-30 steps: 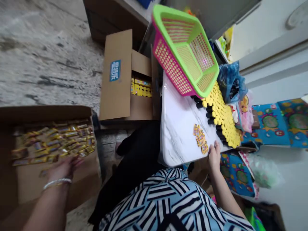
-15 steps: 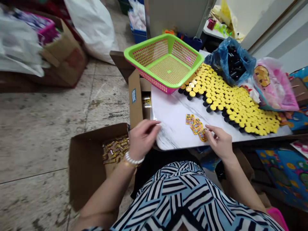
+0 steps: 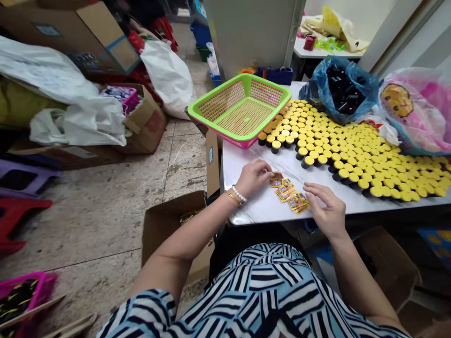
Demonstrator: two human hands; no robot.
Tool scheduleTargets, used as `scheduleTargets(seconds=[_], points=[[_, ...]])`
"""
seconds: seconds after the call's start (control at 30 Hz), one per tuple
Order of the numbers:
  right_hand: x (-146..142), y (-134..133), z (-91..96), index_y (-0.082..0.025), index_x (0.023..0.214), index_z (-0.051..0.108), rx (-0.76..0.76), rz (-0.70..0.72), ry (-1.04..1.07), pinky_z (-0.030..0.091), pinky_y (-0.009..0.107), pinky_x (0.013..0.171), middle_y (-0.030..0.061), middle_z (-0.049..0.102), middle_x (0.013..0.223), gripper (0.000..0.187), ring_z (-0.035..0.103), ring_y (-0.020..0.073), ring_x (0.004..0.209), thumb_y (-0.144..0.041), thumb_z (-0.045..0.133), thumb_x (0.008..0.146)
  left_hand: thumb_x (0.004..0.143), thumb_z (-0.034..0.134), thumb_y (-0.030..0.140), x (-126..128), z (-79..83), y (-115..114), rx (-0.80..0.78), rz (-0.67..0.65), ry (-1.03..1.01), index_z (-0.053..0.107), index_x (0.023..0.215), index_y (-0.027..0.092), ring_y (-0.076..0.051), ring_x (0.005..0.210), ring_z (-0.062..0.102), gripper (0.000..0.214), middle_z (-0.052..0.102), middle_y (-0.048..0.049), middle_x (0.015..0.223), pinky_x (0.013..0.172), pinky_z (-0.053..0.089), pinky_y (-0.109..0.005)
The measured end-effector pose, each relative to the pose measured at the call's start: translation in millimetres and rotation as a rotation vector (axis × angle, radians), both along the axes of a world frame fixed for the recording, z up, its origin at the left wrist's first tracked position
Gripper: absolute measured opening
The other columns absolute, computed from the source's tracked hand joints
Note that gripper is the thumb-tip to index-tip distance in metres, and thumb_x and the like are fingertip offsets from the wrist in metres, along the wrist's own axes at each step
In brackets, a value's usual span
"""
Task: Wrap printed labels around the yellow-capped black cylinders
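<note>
- A cardboard box (image 3: 169, 234) sits on the floor left of the desk (image 3: 253, 209).
- A green basket (image 3: 239, 112) stands at the desk's far left corner.
- My left hand (image 3: 253, 177) is curled on the desk, I can't tell if it holds anything.
- Small packets (image 3: 287, 191) lie on the desk, just beside both hands.
- My right hand (image 3: 326, 210) is open, fingers spread, empty.
- Yellow-capped bottles (image 3: 352, 164) stand in rows across the desk's right side.
- A blue bag (image 3: 338, 89) and a pink bag (image 3: 416, 110) lie along the desk's far edge.

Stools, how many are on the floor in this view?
2: a purple plastic stool and a red plastic stool, both at the left edge of the view, the red one nearer the person. Others may be hidden behind the bags and boxes.
</note>
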State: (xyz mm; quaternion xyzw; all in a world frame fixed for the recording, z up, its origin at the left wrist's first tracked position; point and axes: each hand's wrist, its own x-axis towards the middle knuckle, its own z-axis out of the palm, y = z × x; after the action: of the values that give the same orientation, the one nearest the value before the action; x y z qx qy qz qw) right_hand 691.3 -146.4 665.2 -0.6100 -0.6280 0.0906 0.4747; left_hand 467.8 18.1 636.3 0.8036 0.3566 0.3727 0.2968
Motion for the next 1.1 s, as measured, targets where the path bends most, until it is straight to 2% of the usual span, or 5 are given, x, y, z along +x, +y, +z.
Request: scheduleTargets(seconds=[0.23,0.4,0.63,0.9,1.1], points=[[-3.1,47.1,11.7,-0.020,0.100,0.080,-0.370,0.103,0.256,0.053,0.030,0.068,0.0048,0.080,0.094,0.038,0.071,0.0178,0.076,-0.055,0.068,0.092,0.086,0.072,0.015,7.0,12.2,-23.0,-0.002,-0.036,-0.027,0.072,0.088,0.018,-0.014,0.074,0.063,0.004,0.072,-0.0020,0.083,0.072,0.050,-0.027],[-4.7,59.5,15.2,-0.021,0.089,0.078,-0.271,0.046,0.025,0.051,0.030,0.071,0.0032,0.079,0.086,0.031,0.065,0.0151,0.069,-0.051,0.072,0.090,0.082,0.073,0.010,12.2,2.4,-20.9,-0.040,0.007,0.160,0.075,0.088,0.017,-0.014,0.071,0.060,0.010,0.069,-0.0009,0.078,0.071,0.048,-0.027],[11.8,33.2,-8.6,-0.022,0.096,0.079,-0.263,0.027,0.066,0.056,0.033,0.076,0.0054,0.080,0.097,0.030,0.070,0.0185,0.078,-0.049,0.067,0.093,0.089,0.075,0.028,18.6,-9.3,-25.4,0.040,0.009,0.270,0.082,0.090,0.020,-0.017,0.080,0.062,0.010,0.065,-0.0053,0.093,0.075,0.050,-0.030],[3.7,41.5,-12.6,-0.019,0.103,0.081,-0.312,0.000,0.241,0.054,0.030,0.069,0.0067,0.080,0.097,0.040,0.069,0.0181,0.076,-0.055,0.067,0.093,0.090,0.076,0.026,7.3,-11.9,-24.1,0.120,0.102,-0.098,0.084,0.095,0.021,-0.013,0.070,0.062,0.011,0.065,-0.0033,0.079,0.066,0.049,-0.027],[-23.9,61.4,1.1,-0.016,0.088,0.080,-0.477,0.292,0.541,0.050,0.026,0.060,0.0041,0.076,0.077,0.043,0.064,0.0149,0.066,-0.059,0.075,0.085,0.093,0.073,0.033,7.1,3.8,-43.6,0.192,-0.007,-0.189,0.083,0.103,0.022,-0.013,0.073,0.064,0.017,0.069,-0.0041,0.085,0.067,0.052,-0.025]])
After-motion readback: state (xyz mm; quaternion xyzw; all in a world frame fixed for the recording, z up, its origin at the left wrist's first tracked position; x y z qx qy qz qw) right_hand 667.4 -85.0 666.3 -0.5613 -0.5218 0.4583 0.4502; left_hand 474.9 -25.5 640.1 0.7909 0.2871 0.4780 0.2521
